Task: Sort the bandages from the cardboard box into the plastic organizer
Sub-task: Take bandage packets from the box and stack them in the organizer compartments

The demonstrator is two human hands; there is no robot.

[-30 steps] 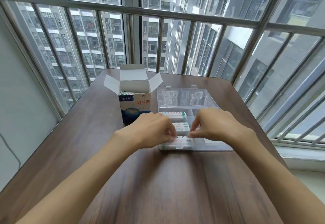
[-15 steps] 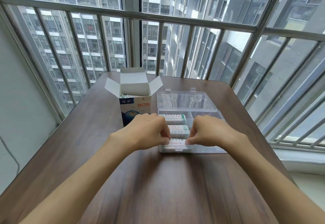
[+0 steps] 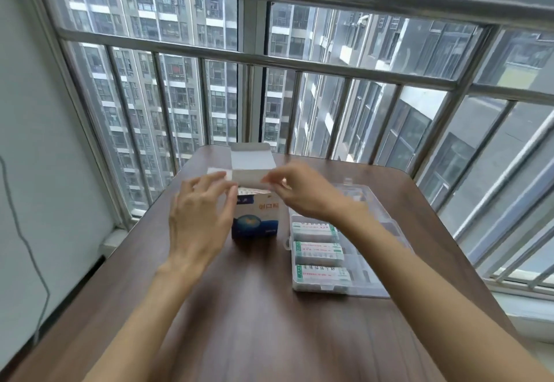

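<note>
Behind window bars, a brown counter (image 3: 239, 321) was seen where both hands' fingers (image 3: 223, 185) were loosely spread at the open cardboard box (image 3: 254, 220), gripping nothing clearly, while light, flimsy bandages (image 3: 317, 251), judged best pinched by their edges, were stacked in the plastic organizer (image 3: 374, 290) toward the right edge.

Three bandage stacks (image 3: 317, 250), one box (image 3: 257, 217)

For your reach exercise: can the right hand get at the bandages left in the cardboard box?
Probably yes: the right hand is at the cardboard box's open top, flaps up, bandages showing.
</note>
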